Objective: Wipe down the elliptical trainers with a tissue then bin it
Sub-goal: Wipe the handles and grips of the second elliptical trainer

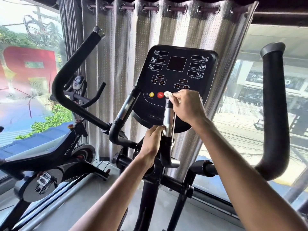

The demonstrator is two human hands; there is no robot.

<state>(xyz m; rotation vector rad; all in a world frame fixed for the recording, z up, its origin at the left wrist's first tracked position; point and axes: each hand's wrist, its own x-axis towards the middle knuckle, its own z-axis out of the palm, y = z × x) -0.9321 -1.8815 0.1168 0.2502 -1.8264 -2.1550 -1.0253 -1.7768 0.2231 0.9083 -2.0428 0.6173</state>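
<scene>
The elliptical trainer's black console [176, 67] faces me, with a yellow button and a red STOP button low on it. My right hand [188, 107] pinches a small white tissue [168, 94] against the console just right of the STOP button, above the tip of the right chrome pulse grip [168, 120]. My left hand [152, 144] grips the lower end of that same chrome grip. A second chrome pulse grip [126, 104] stands untouched to the left. The long black swing handles rise at far left [66, 77] and far right [273, 114].
A black spin bike [55, 152] stands close on the left. A grey curtain [126, 39] hangs behind the console, with windows on both sides. The elliptical's centre post [146, 197] and crossbar run below my arms over a grey floor.
</scene>
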